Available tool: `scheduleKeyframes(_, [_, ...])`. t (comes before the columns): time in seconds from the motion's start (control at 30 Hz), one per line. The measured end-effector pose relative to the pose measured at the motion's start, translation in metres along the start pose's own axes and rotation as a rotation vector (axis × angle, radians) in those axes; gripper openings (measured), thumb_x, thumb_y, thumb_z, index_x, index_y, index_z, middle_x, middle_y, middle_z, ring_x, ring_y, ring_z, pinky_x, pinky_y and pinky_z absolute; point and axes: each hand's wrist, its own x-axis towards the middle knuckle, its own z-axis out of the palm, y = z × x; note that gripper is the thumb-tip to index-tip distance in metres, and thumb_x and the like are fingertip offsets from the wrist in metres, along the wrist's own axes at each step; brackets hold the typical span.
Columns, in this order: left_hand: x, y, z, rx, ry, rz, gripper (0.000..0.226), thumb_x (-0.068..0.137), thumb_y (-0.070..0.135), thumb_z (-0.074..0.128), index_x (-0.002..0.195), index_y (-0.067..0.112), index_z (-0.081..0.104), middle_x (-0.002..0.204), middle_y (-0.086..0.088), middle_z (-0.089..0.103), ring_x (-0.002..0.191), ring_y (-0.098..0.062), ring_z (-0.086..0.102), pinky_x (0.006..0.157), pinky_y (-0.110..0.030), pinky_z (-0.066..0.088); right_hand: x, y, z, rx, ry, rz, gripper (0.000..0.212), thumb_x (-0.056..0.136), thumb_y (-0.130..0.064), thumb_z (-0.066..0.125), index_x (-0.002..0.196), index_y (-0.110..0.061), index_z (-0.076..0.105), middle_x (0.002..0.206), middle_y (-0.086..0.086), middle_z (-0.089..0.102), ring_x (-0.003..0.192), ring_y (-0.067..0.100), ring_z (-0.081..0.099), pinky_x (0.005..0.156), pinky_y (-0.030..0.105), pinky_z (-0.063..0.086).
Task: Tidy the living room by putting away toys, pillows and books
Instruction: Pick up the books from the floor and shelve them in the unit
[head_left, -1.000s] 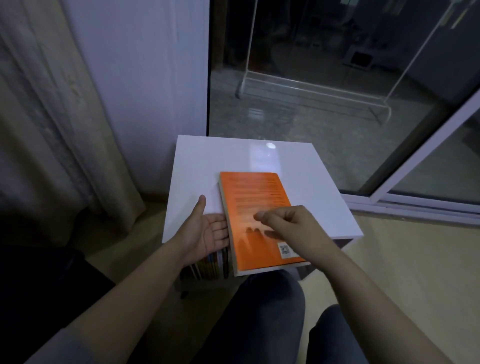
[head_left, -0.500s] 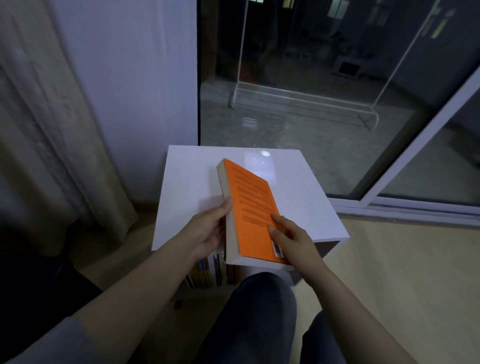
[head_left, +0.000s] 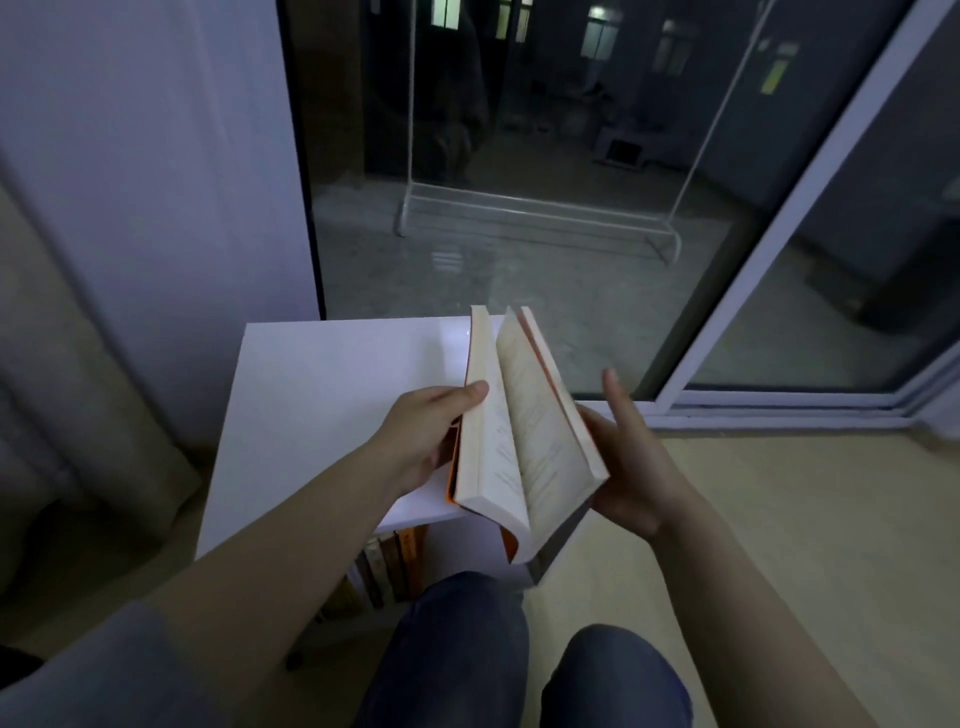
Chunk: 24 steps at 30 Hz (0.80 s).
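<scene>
**Book (head_left: 519, 441) open above the table (head_left: 322, 395)**

Glass (head_left: 519, 234) fills the far side. The white table stands just in front of it, with a row of spines (head_left: 387, 566) on a shelf under its near edge. The book is held over the table's near right corner, spread open with its pages up. The left hand (head_left: 431, 431) grips the left half, thumb on the page edges and fingers behind the orange cover. The right hand (head_left: 634, 467) lies nearly flat with its fingers straight, propping the right half from beneath without curling round it.

To shelve it well, I judge the halves should be closed first, the right palm pushing the loose leaves shut so none fold. One hand can then take the spine and lower the book to the row below.
</scene>
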Motion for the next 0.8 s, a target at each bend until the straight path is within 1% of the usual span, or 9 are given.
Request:
scheduleKeyframes(0.1, [0.001,-0.001,0.0,-0.013,-0.006,-0.009,0.033,0.086,0.024,0.068,0.111,0.003,0.063,0.109,-0.013,0.069,0.098,-0.028,0.067,0.071,-0.034,0.057,0.004,-0.003,0.002,-0.04,-0.007,0.034,0.073,0.077,-0.072,0.039,0.132,-0.025,0.052,0.125,0.009,0.062,0.114,0.028,0.061,0.087,0.043,0.054])
scheduleKeyframes(0.17, [0.0,-0.001,-0.001,-0.017,-0.014,0.006,0.033,0.086,0.023,0.067,0.111,0.002,0.064,0.108,-0.014,0.07,0.094,-0.026,0.069,0.067,-0.032,0.058,0.008,-0.001,0.007,-0.103,-0.027,0.052,0.076,0.079,-0.073,0.041,0.139,-0.026,0.043,0.127,0.007,0.057,0.114,0.027,0.058,0.084,0.041,0.054])
scheduleKeyframes(0.27, [0.0,0.002,-0.003,-0.026,-0.015,0.024,0.033,0.087,0.021,0.066,0.111,-0.001,0.064,0.104,-0.014,0.07,0.084,-0.023,0.07,0.062,-0.028,0.058,0.012,0.004,0.016,-0.16,-0.018,0.068,0.076,0.076,-0.077,0.05,0.132,-0.027,0.051,0.126,0.007,0.061,0.113,0.026,0.061,0.093,0.045,0.052])
scheduleKeyframes(0.33, [0.001,0.002,0.0,-0.03,-0.021,0.014,0.033,0.087,0.022,0.066,0.112,0.0,0.063,0.105,-0.014,0.07,0.086,-0.024,0.07,0.063,-0.029,0.058,0.014,0.005,0.018,-0.157,-0.014,0.055,0.073,0.071,-0.078,0.058,0.125,-0.029,0.059,0.125,0.009,0.063,0.114,0.028,0.062,0.099,0.05,0.048])
scheduleKeyframes(0.43, [0.003,0.0,0.008,-0.066,-0.042,-0.013,0.036,0.088,0.022,0.065,0.115,-0.001,0.063,0.112,-0.017,0.068,0.097,-0.028,0.068,0.071,-0.032,0.058,0.009,0.002,0.016,-0.07,-0.045,0.036,0.055,0.089,-0.061,0.048,0.126,-0.022,0.059,0.12,0.008,0.067,0.113,0.025,0.063,0.099,0.041,0.049])
scheduleKeyframes(0.5, [0.005,0.0,0.01,-0.075,-0.054,-0.022,0.036,0.088,0.023,0.065,0.115,0.0,0.063,0.113,-0.015,0.069,0.101,-0.028,0.067,0.073,-0.032,0.058,0.004,0.0,0.011,-0.032,-0.076,0.022,0.052,0.092,-0.053,0.043,0.13,-0.02,0.055,0.12,0.007,0.067,0.113,0.022,0.063,0.098,0.037,0.05])
scheduleKeyframes(0.53, [0.006,0.0,0.009,-0.064,-0.05,-0.024,0.036,0.087,0.024,0.066,0.115,0.002,0.063,0.113,-0.014,0.069,0.102,-0.028,0.067,0.074,-0.033,0.057,0.003,-0.001,0.01,-0.03,-0.084,0.025,0.052,0.091,-0.053,0.045,0.13,-0.02,0.054,0.119,0.006,0.068,0.113,0.021,0.063,0.096,0.036,0.051])
scheduleKeyframes(0.67, [0.006,0.003,0.004,0.013,-0.043,-0.022,0.038,0.085,0.029,0.068,0.114,0.005,0.063,0.112,-0.012,0.069,0.101,-0.027,0.067,0.074,-0.034,0.057,0.004,-0.004,0.009,-0.075,-0.044,0.058,0.036,0.089,-0.05,0.052,0.116,-0.026,0.056,0.101,0.002,0.073,0.095,0.017,0.07,0.072,0.027,0.058])
scheduleKeyframes(0.8, [0.0,0.006,-0.002,0.02,-0.035,0.019,0.027,0.089,0.022,0.064,0.105,0.0,0.064,0.104,-0.014,0.071,0.084,-0.021,0.071,0.063,-0.026,0.058,0.011,0.001,0.022,-0.2,-0.025,0.054,0.05,0.077,-0.066,0.062,0.113,-0.032,0.062,0.12,0.002,0.066,0.113,0.025,0.061,0.098,0.043,0.049])
